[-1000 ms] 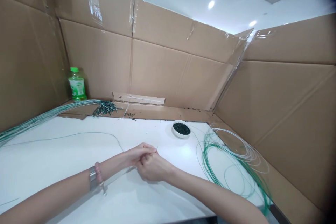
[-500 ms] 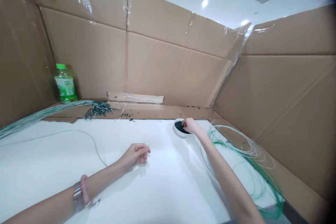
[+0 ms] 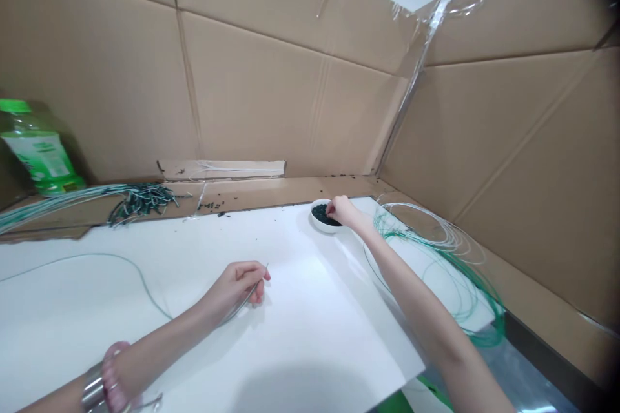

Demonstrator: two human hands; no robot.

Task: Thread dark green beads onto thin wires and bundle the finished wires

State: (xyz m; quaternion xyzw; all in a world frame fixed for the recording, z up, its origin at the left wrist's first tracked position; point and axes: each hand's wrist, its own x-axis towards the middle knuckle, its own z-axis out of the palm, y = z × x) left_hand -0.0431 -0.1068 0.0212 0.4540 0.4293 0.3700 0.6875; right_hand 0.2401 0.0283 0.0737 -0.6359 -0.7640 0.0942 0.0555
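Cardboard walls [image 3: 290, 97] box in the white board [image 3: 310, 258] beside coiled green wire [image 3: 477, 300].

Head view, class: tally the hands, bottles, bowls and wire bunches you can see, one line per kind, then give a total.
Hands: 2 (left hand, right hand)
Green-capped bottle: 1
White bowl: 1
Wire bunches: 2 (bundle at left, coil at right)
Total: 6

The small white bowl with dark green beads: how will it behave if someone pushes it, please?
The white bowl looks shallow and light, so it would probably slide easily on the smooth white board. It looks ceramic, so it may chip. Its loose beads would likely spill over its low rim if tilted.
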